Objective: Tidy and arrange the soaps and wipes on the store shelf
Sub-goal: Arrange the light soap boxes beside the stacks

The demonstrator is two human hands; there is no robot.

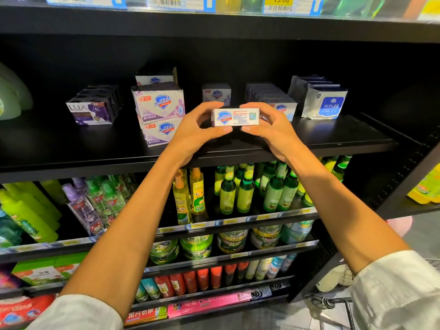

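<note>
A white Safeguard soap box (235, 117) is held just above the black shelf (333, 139), its narrow side facing me. My left hand (198, 129) pinches its left end and my right hand (269, 127) pinches its right end. Behind the right hand stands a row of white Safeguard boxes (281, 102). To the left, two lavender Safeguard packs (159, 113) are stacked, with another box (154, 78) behind them. A single lavender box (216, 94) sits further back. Dark Lux soap boxes (95, 108) stand at the left. Blue-and-white wipes packs (326, 101) stand at the right.
Lower shelves hold green and yellow spray bottles (238, 189), round tins (197, 246) and red cans (190, 279). An upper shelf edge with price tags (281, 3) runs overhead. A metal cart (333, 303) stands at the bottom right beside the shelf unit.
</note>
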